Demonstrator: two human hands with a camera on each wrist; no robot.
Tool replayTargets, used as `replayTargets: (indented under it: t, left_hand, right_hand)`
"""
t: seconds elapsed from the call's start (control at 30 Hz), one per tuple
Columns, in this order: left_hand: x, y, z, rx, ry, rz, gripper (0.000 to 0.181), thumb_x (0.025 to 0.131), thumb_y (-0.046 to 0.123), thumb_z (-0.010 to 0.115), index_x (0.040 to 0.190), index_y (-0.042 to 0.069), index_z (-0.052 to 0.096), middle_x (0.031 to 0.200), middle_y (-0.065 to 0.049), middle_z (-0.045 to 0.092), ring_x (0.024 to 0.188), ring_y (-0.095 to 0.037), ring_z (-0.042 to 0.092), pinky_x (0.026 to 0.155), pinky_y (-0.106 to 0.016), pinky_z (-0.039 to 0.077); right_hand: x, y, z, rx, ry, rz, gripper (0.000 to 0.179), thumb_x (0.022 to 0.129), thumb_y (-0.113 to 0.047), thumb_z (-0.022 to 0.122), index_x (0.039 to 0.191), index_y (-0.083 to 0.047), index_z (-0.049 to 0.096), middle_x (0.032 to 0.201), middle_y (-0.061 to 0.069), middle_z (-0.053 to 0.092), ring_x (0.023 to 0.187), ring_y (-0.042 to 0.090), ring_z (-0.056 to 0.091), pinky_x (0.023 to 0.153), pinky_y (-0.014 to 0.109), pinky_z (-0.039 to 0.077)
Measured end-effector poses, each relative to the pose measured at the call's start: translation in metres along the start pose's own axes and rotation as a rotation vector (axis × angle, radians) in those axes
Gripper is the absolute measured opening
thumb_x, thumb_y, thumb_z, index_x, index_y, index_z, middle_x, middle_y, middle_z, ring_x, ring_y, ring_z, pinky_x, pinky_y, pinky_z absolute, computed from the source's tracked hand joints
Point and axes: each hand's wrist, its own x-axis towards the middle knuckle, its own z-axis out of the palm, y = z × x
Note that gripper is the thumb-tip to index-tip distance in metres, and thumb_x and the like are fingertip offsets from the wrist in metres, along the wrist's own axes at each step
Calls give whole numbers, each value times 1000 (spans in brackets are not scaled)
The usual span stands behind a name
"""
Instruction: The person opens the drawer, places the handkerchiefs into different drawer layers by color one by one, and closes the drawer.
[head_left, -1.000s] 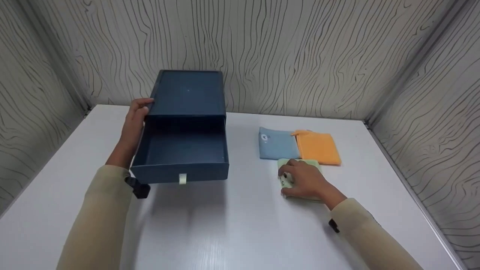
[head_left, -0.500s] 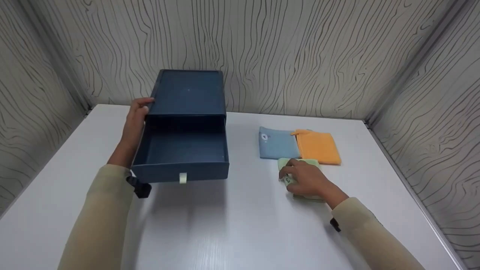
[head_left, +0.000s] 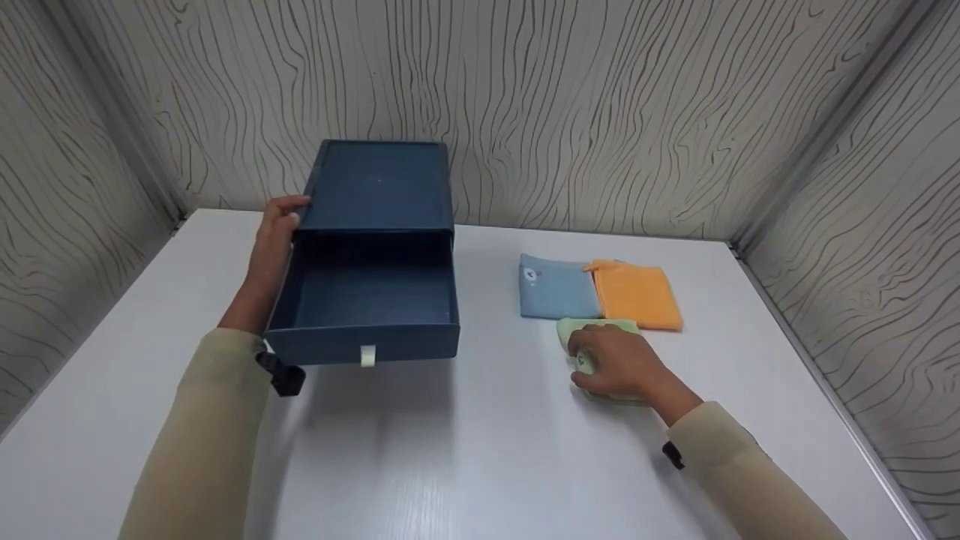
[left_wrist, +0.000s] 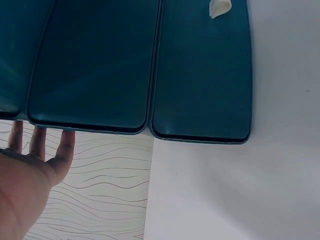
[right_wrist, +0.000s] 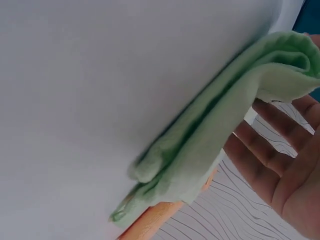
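Note:
A dark blue drawer box (head_left: 375, 187) stands on the left of the table, its drawer (head_left: 364, 349) pulled out toward me and bare inside. My left hand (head_left: 270, 251) rests against the box's left side, fingertips at the top edge; the left wrist view shows its fingers fairly straight. On the right, my right hand (head_left: 619, 364) pinches the left edge of a folded light green towel (head_left: 600, 324). That edge is bent up and curls over in the right wrist view, while the far end of the towel (right_wrist: 170, 165) lies low. The hand covers much of the towel in the head view.
Just behind the green towel lie a folded blue towel (head_left: 559, 292) with a small white animal face and a folded orange towel (head_left: 641, 296), their edges meeting. A pale pull tab (head_left: 367, 356) hangs on the drawer front. Patterned walls (head_left: 525, 112) enclose the white table (head_left: 420, 465).
My right fingers have drawn slightly right, bending up the green towel's left edge, so its printed face is mostly hidden. The left hand and the box stay in place.

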Motion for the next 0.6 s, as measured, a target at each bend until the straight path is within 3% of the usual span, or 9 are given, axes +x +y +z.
replayTargets:
  t: [0.23, 0.4, 0.5, 0.6]
  left_hand:
    - [1, 1, 2, -27, 21, -7, 33, 97, 9, 29, 121, 12, 50, 120, 3, 47, 106, -6, 45, 92, -15, 34]
    - [1, 3, 2, -1, 22, -1, 34, 96, 9, 29, 122, 10, 50, 122, 1, 46, 106, -6, 45, 90, -15, 34]
    - [1, 3, 2, 2, 12, -2, 35, 97, 10, 28, 125, 8, 48, 125, -3, 46, 104, -5, 46, 90, -15, 35]
    - [-1, 1, 2, 6, 6, -8, 36, 97, 10, 28, 127, 6, 47, 128, -8, 46, 103, -4, 47, 89, -16, 36]
  right_hand:
    - [-3, 1, -2, 141, -39, 77, 26, 79, -24, 69, 105, -26, 70, 110, -7, 67, 96, 16, 55, 92, 46, 49]
    - [-4, 2, -1, 179, -24, 33, 28, 79, -13, 63, 103, -22, 73, 107, -7, 69, 96, 15, 58, 92, 44, 49]
    - [-5, 4, 1, 157, 17, -3, 23, 79, -13, 64, 99, -20, 74, 100, -7, 69, 92, 13, 59, 88, 42, 50]
    - [-6, 5, 3, 146, 30, 16, 18, 80, -22, 69, 97, -21, 73, 94, -10, 69, 87, 11, 58, 84, 39, 50]
